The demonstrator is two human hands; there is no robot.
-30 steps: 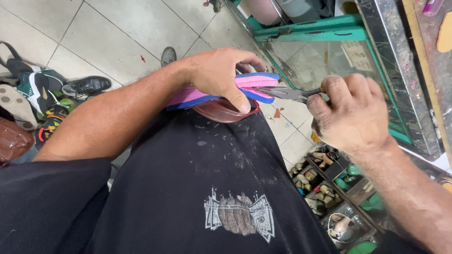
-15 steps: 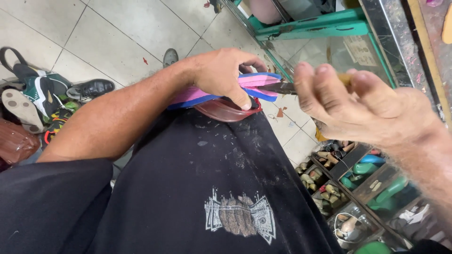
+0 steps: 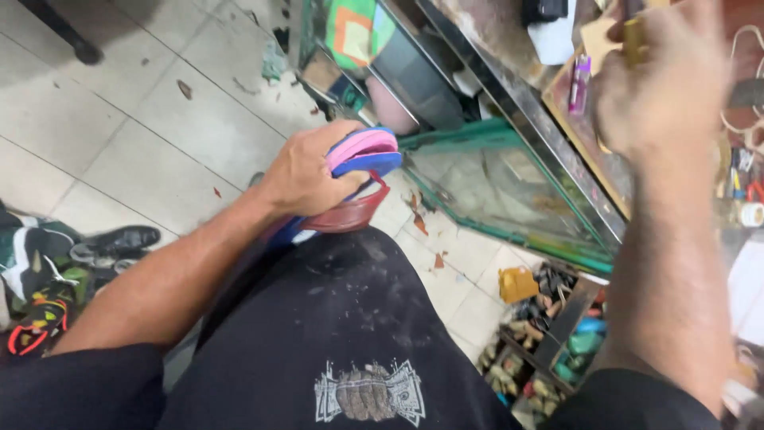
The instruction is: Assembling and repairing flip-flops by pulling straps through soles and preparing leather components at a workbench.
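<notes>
Above the lap: the left hand (image 3: 306,171) is closed around a flat pink-and-blue layered foam sandal (image 3: 362,151), thumb over its top edge, fingers wrapped beneath.
Sandal position: it rests on the person's black-clad knee (image 3: 350,302), toe end pointing away from the body towards the green-framed glass cabinet (image 3: 509,183); the knee seems to serve as a steady support.
Strap: a dark red rubber strap (image 3: 350,213) hangs below the sandal, just under the left hand.
Right hand: the right hand (image 3: 664,76) is raised well up and to the right of the sandal, over the cluttered workbench (image 3: 573,87); fingers curled round a small yellowish object (image 3: 633,40), blurred, so I cannot tell what it is.
Left of the sandal: a heap of worn shoes (image 3: 48,275) lies on the pale tiled floor (image 3: 151,119).
Below the cabinet: 1 low rack of small shoes (image 3: 549,318) stands on the floor.
</notes>
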